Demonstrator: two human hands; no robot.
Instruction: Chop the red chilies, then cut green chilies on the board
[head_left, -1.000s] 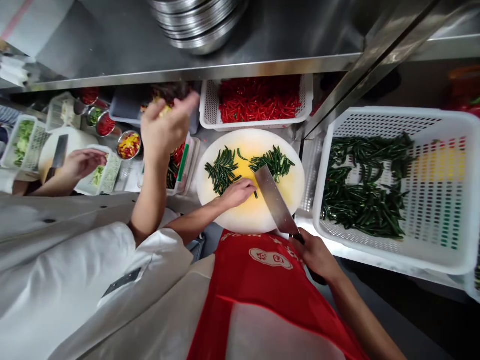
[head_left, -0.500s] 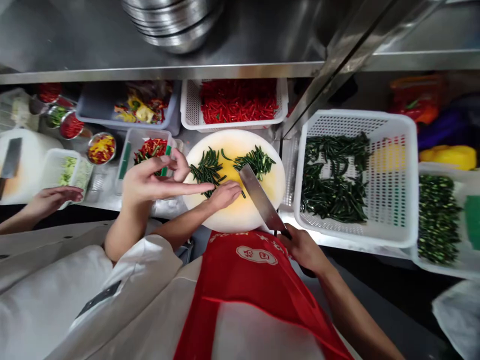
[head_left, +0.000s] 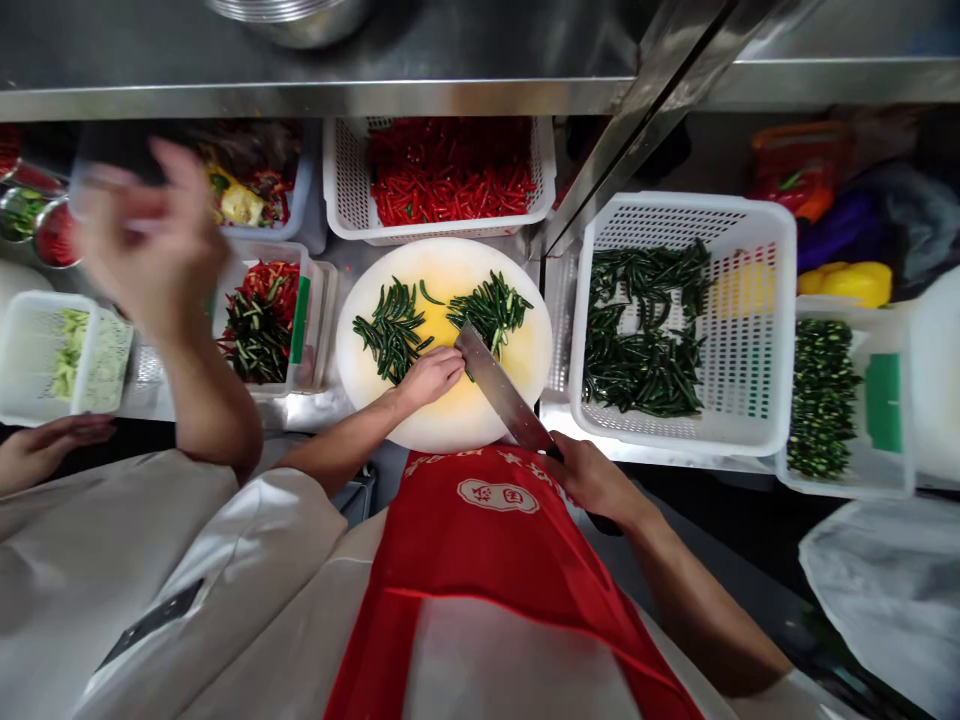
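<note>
On the round white cutting board (head_left: 420, 425) lie two piles of green chilies, a left pile (head_left: 390, 330) and a right pile (head_left: 491, 305). My left hand (head_left: 433, 375) is closed low over the board between the piles, its fingertips beside the blade; a bit of green chili shows at them, mostly hidden. My right hand (head_left: 592, 480) is wrapped round the black handle of a cleaver (head_left: 506, 395). The blade slants up and left across the board, its tip by the lower left of the right pile.
A co-worker's blurred hand (head_left: 154, 240) is raised at the left. White baskets hold red chilies (head_left: 454, 170) and green chilies (head_left: 649, 380). Tubs stand at both sides, one with red and green strips (head_left: 259, 320). A steel shelf edge (head_left: 315, 100) crosses above.
The co-worker's hand has pulled back from the board to the upper left. The view has shifted. My left hand is now right against the cleaver blade.
</note>
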